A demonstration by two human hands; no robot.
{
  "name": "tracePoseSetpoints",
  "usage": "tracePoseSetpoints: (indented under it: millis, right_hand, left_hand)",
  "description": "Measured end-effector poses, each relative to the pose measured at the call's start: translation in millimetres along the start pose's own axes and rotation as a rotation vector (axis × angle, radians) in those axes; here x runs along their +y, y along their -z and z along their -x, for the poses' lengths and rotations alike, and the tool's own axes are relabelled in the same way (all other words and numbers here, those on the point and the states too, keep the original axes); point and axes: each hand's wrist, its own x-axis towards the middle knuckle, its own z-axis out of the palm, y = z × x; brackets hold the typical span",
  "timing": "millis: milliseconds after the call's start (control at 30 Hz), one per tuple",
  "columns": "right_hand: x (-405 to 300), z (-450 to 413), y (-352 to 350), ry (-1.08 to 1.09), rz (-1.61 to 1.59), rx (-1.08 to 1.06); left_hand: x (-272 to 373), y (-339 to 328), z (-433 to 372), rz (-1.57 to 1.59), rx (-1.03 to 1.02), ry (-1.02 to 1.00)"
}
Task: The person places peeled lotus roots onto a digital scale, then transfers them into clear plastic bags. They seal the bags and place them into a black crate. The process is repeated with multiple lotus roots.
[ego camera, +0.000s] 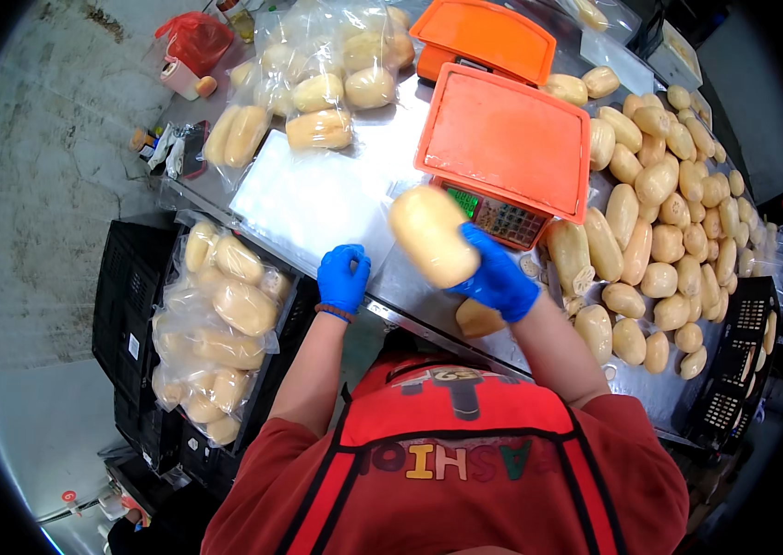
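My right hand (499,274), in a blue glove, grips a thick peeled lotus root section (433,236) in front of the nearer orange scale (506,142). The root is slightly blurred and raised above the steel table. My left hand (343,279), also blue-gloved, has curled fingers at the near edge of a stack of clear plastic bags (308,201). Whether its fingers pinch a bag is not clear. Another lotus root piece (480,318) lies beneath my right wrist at the table edge.
A large heap of lotus roots (669,243) covers the table's right side, beside a black crate (731,368). Bagged lotus roots (322,94) lie at the back left, with more in a black crate (225,333) below. A second orange scale (485,35) stands behind.
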Motion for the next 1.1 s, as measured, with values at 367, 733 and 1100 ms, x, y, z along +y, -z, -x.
tracePoseSetpoints:
  millis: [367, 733, 1100]
  right_hand:
    - [53, -41, 5, 0.064, 0.750, 0.068]
    - [53, -61, 14, 0.286, 1.446, 0.157]
    - [62, -76, 12, 0.423, 0.852, 0.121]
  left_hand:
    - [26, 37, -28, -0.030, -0.042, -0.318]
    - [63, 44, -26, 0.012, -0.065, -0.453]
    - [74, 32, -3, 0.203, 0.083, -0.333]
